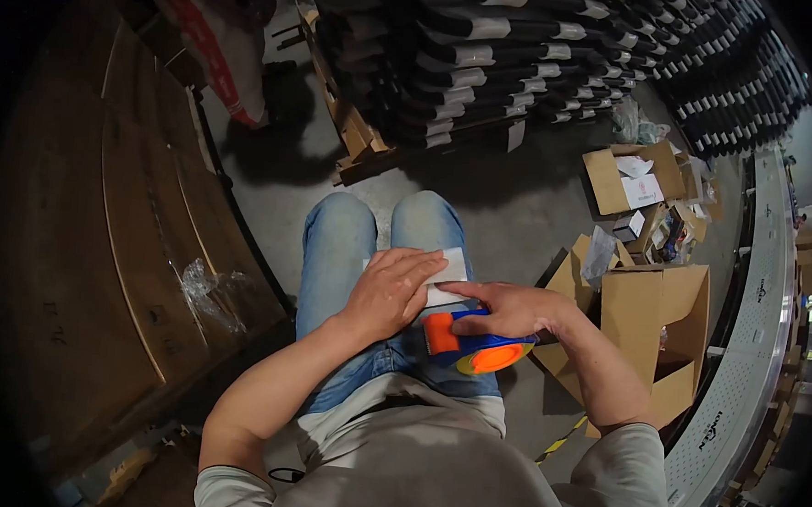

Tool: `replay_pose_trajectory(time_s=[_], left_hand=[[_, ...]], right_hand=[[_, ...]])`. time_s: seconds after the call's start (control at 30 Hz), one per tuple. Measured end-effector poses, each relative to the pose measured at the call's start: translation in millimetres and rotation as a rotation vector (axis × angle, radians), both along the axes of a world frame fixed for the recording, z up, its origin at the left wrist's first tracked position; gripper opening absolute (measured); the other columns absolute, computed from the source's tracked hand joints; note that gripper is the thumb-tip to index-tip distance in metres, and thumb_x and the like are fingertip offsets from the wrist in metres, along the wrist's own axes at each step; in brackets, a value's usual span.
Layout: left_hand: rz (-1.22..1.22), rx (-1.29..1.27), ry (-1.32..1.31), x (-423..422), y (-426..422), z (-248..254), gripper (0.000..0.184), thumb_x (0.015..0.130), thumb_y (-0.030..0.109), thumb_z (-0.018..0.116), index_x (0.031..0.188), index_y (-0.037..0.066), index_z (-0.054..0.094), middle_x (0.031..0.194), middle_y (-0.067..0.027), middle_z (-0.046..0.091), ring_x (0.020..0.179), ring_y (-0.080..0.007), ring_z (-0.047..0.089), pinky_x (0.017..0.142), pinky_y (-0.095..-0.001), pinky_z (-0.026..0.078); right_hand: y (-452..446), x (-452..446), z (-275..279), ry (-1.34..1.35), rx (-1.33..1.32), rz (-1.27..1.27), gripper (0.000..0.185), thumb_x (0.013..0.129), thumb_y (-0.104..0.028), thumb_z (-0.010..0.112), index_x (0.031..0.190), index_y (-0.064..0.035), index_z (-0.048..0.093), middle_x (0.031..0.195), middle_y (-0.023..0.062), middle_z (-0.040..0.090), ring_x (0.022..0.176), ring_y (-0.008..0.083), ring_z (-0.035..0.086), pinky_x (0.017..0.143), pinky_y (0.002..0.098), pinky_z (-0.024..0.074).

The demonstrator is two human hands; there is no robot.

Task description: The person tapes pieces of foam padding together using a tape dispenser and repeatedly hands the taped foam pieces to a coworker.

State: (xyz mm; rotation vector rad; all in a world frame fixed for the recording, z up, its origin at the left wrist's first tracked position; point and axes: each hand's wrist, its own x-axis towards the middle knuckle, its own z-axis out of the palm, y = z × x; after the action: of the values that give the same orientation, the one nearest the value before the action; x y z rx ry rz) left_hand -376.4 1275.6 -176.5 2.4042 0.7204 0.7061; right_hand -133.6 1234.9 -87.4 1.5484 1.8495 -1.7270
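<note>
A flat white piece, a small box or folded card, rests across my thighs in the head view. My left hand lies flat over it with the fingers stretched out, covering most of its surface. In my right hand is a blue and orange tape dispenser, gripped from above with the thumb on its orange front part. The right index finger reaches out to the lower edge of the white piece. The dispenser sits just above my right thigh.
Brown cardboard stands along the left. Ahead, black curved parts with white wraps are stacked on a wooden pallet. On the right are an open carton, a smaller carton with loose packaging, and a grey conveyor rail.
</note>
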Motion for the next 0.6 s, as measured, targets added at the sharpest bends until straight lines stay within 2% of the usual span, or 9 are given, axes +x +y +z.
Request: replay_pose_trajectory(time_s=[0.03,0.07,0.1,0.17,0.2,0.23,0.3,0.47,0.6], left_hand=[[0.035,-0.135,-0.056,-0.9,3.1,-0.9,0.041,0.09,0.011,0.066,0.131,0.008,0.066,0.13,-0.0126,0.069,0.119,-0.032,0.062,0.103,-0.0436,0.046],[0.068,-0.268,-0.109,-1.5,9.5,-1.5,0.037,0.093,0.011,0.063,0.13,0.007,0.067,0.127,-0.0144,0.07,0.115,-0.0315,0.064,0.101,-0.0416,0.048],[0.051,-0.245,-0.097,-4.6,19.9,-2.4,0.037,0.093,0.011,0.063,0.13,0.007,0.067,0.127,-0.0144,0.07,0.115,-0.0315,0.064,0.101,-0.0416,0.048],[0.285,-0.734,-0.199,-18.5,45.6,-1.9,0.033,0.099,0.013,0.057,0.13,0.005,0.065,0.119,-0.0154,0.072,0.104,-0.0243,0.068,0.092,-0.0372,0.051],[0.36,-0.673,-0.292,-24.1,59.3,1.2,0.031,0.102,0.014,0.055,0.129,0.003,0.064,0.112,-0.0111,0.072,0.095,-0.0165,0.067,0.083,-0.0326,0.052],[0.351,-0.635,-0.275,-30.8,76.9,2.4,0.031,0.102,0.014,0.055,0.129,0.003,0.064,0.112,-0.0111,0.072,0.095,-0.0165,0.067,0.083,-0.0326,0.052],[0.574,-0.957,-0.709,-45.1,111.2,8.0,0.028,0.103,0.017,0.057,0.126,0.004,0.065,0.106,-0.0051,0.071,0.091,-0.0125,0.064,0.081,-0.031,0.053],[0.707,-0.847,-0.882,-87.8,188.1,15.4,0.022,0.102,0.013,0.056,0.121,0.004,0.062,0.109,-0.0045,0.068,0.094,-0.0157,0.064,0.083,-0.0328,0.054],[0.777,-0.909,-1.019,-116.5,224.6,17.0,0.025,0.097,0.007,0.054,0.121,0.004,0.061,0.109,-0.0064,0.068,0.096,-0.021,0.067,0.086,-0.0373,0.056]], right_hand=[[-1.5,-0.1,-2.9,0.006,0.054,0.013,0.082,0.096,-0.055,0.067,0.159,-0.0117,0.039,0.144,0.0237,0.057,0.133,0.0372,0.055,0.112,0.0386,0.0423],[0.7,-0.1,-3.1,0.04,-0.012,0.014,0.087,0.095,-0.059,0.066,0.162,-0.014,0.034,0.149,0.0246,0.054,0.139,0.0381,0.052,0.115,0.0386,0.0398],[1.5,-0.8,-0.7,0.05,0.012,-0.002,0.087,0.095,-0.059,0.066,0.162,-0.014,0.034,0.149,0.0246,0.054,0.139,0.0381,0.052,0.115,0.0386,0.0398],[1.0,-6.2,3.0,-0.02,0.028,0.054,0.088,0.094,-0.063,0.064,0.162,-0.0142,0.034,0.153,0.0248,0.05,0.142,0.0385,0.048,0.117,0.0384,0.0376],[0.3,-4.2,-3.3,0.013,0.05,0.055,0.089,0.095,-0.065,0.062,0.162,-0.014,0.034,0.157,0.0245,0.046,0.145,0.0389,0.044,0.119,0.0397,0.0357],[0.5,-2.8,-7.3,0.021,0.049,0.056,0.09,0.095,-0.065,0.061,0.162,-0.0136,0.034,0.157,0.0245,0.046,0.146,0.0392,0.043,0.12,0.0403,0.0347],[1.0,-1.9,-15.1,0.041,0.051,0.062,0.091,0.095,-0.067,0.06,0.163,-0.0128,0.033,0.158,0.0245,0.044,0.147,0.0394,0.041,0.122,0.0414,0.0325],[1.6,-1.6,-15.2,0.051,0.071,0.053,0.09,0.095,-0.068,0.059,0.162,-0.0131,0.035,0.159,0.024,0.044,0.148,0.0386,0.041,0.122,0.0408,0.0324],[0.2,-1.7,-15.2,0.05,0.071,0.047,0.09,0.095,-0.07,0.058,0.161,-0.0134,0.037,0.159,0.0235,0.044,0.148,0.0381,0.041,0.122,0.0404,0.0322]])
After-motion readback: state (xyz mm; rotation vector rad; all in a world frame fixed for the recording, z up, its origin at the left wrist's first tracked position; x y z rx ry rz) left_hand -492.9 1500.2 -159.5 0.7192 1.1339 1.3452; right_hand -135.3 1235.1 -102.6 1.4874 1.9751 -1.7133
